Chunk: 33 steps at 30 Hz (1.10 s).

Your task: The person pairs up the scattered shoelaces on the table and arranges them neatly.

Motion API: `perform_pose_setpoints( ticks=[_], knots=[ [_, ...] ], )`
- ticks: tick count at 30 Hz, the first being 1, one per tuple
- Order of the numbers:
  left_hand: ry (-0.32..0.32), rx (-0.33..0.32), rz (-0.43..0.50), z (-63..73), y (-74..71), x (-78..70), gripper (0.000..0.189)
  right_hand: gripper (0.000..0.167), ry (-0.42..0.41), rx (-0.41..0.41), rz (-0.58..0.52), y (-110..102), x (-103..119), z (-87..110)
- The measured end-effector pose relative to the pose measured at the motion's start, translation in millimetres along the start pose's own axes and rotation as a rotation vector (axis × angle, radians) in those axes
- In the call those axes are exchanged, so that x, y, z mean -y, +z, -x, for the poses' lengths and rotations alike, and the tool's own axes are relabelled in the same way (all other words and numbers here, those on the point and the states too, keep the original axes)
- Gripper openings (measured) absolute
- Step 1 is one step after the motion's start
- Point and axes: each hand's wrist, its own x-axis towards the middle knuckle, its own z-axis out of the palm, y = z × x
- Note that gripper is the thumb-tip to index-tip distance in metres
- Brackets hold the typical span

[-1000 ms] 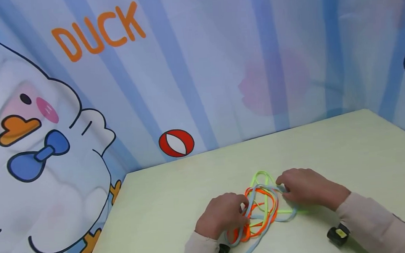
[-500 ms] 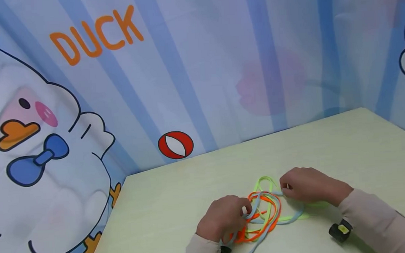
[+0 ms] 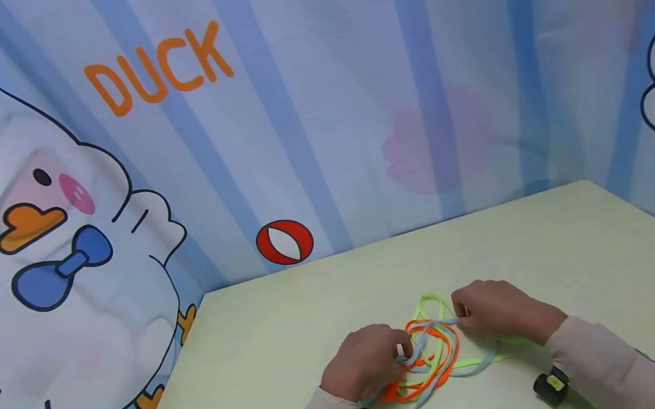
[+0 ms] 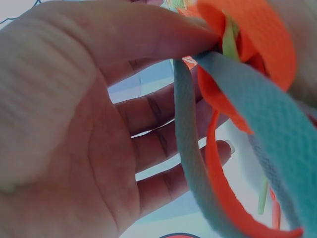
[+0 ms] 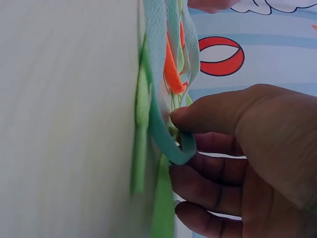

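Pale blue, orange and yellow-green shoelaces lie tangled between the two hands. At the left of the tangle, my left hand (image 3: 363,360) pinches laces between thumb and forefinger. The left wrist view has the pale blue lace (image 4: 185,114) and a bunched orange lace (image 4: 272,44) at those fingertips, the other fingers loosely extended. On the right, my right hand (image 3: 502,309) pinches a bend of pale blue lace (image 5: 166,141) between thumb and fingers. The yellow-green lace (image 3: 432,296) loops at the back of the tangle, and its strands (image 5: 142,101) hang near the right fingertips.
A pale table (image 3: 278,330) carries the laces. Behind it stands a blue striped backdrop (image 3: 351,135) printed with a duck and a red-and-white ball. A small black device (image 3: 551,387) sits by the right cuff.
The right hand's fingers, apart a second ago, have closed on the pale blue lace. The left hand keeps its pinch with little movement. The head view has tilted slightly, shifting the scene down.
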Motion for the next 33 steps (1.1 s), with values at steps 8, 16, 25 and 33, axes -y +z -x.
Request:
perform_pose_setpoints(
  ticks=[8,16,25,33],
  knots=[
    [0.044,0.003,-0.004,-5.7,-0.4,1.1,0.015,0.024,0.016,-0.014,-0.025,-1,-4,1.2],
    [0.006,0.047,0.023,-2.8,1.1,2.6,0.015,0.017,0.058,0.011,-0.041,1,4,-1.1],
    [0.04,0.025,0.032,-1.9,-0.4,3.4,0.013,0.015,0.061,-0.008,-0.023,5,4,-3.1],
    [0.009,0.047,0.1,0.3,0.5,2.8,0.008,0.018,0.03,-0.02,-0.07,3,5,-0.1]
  ],
)
